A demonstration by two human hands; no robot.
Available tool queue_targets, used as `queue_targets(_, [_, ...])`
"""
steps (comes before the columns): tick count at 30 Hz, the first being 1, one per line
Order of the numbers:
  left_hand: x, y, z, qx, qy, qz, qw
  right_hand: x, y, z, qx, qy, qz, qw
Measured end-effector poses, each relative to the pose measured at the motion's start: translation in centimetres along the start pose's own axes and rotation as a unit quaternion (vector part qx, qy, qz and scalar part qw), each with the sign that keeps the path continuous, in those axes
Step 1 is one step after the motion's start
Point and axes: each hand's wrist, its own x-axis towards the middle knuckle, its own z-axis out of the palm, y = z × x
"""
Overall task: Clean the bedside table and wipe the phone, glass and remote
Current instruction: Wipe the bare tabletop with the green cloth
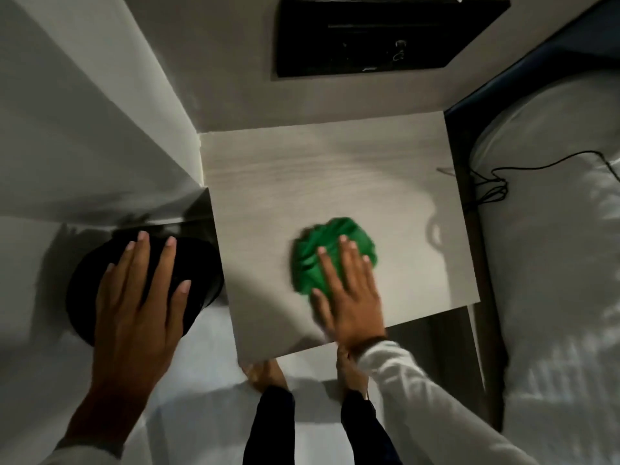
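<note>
The right hand (349,293) lies flat, fingers spread wide, palm pressed down on a crumpled green cloth (330,251). The cloth protrudes from under the fingertips toward 12 o'clock and is blurred at its edges. A white sleeve (412,384) covers the right forearm, running off toward 5 o'clock.

The cloth rests on the bedside table (302,182), a pale wood-grain top, in its near half (slightly toward the 4 o'clock side of centre). The rest of the top is bare surface.

The left hand (137,303) is open, fingers extended and apart, holding nothing. It sits at 9 o'clock from the table, over a round black object (198,263) that stands on the floor just beside the table's left edge; whether the palm touches it cannot be determined.

At 12 o'clock, a black wall panel (379,38) is mounted above the table. At 3 o'clock lies a white pillow (553,213) with a thin black cable (496,182) across it. Bare feet (268,374) show at 6 o'clock, below the table's front edge.
</note>
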Motion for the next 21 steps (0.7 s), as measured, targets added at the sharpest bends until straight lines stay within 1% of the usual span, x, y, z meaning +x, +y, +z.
queue_targets(1, [0.2,0.2,0.2,-0.003,0.001,0.001,1.000,-0.5,2.6,-1.0,0.000,0.014,0.074,0.997])
queue_targets(2, [0.4,0.3,0.3,0.000,0.006,0.001,1.000,-0.2,4.9,-1.9,0.000,0.029,0.160,0.987])
queue_targets(4, [0.8,0.6,0.5,0.013,0.021,-0.002,1.000,2.1,8.4,-3.6,0.008,0.053,0.312,0.949])
queue_targets(5, [0.9,0.8,0.7,0.018,0.024,-0.007,1.000,4.0,9.1,-4.1,0.018,0.061,0.357,0.932])
queue_targets(6, [1.1,1.0,0.8,0.020,0.025,-0.012,0.999,6.1,9.0,-4.3,0.027,0.066,0.377,0.923])
queue_targets(7, [1.2,1.2,0.9,0.020,0.027,-0.017,0.999,7.9,8.1,-4.2,0.033,0.063,0.373,0.925])
queue_targets(8, [1.2,1.4,1.0,0.018,0.030,-0.020,0.999,9.4,6.6,-4.0,0.034,0.057,0.344,0.937])
queue_targets(9, [1.2,1.6,1.0,0.015,0.035,-0.019,0.999,10.4,4.4,-3.5,0.036,0.051,0.291,0.955])
queue_targets(11, [1.0,1.8,0.7,0.016,0.039,-0.014,0.999,10.9,-1.1,-2.2,0.044,0.034,0.143,0.988])
queue_targets(12, [0.9,1.7,0.4,0.021,0.040,-0.010,0.999,10.7,-3.9,-1.5,0.046,0.029,0.073,0.996])
queue_targets(13, [0.8,1.6,0.1,0.025,0.041,-0.007,0.999,10.3,-6.4,-0.8,0.050,0.024,0.020,0.998])
queue_targets(14, [0.7,1.4,-0.3,0.029,0.040,-0.003,0.999,9.8,-8.6,-0.3,0.055,0.015,-0.013,0.998])
queue_targets(16, [0.6,1.0,-1.2,0.035,0.036,0.002,0.999,8.9,-11.3,0.2,0.062,-0.010,-0.046,0.997])
queue_targets(18, [0.7,0.7,-1.9,0.043,0.023,0.013,0.999,8.5,-11.4,0.1,0.067,-0.037,-0.083,0.994])
queue_targets(21, [1.5,1.8,-2.9,0.048,0.000,0.031,0.998,8.4,-8.7,-1.9,0.071,-0.089,-0.161,0.980])
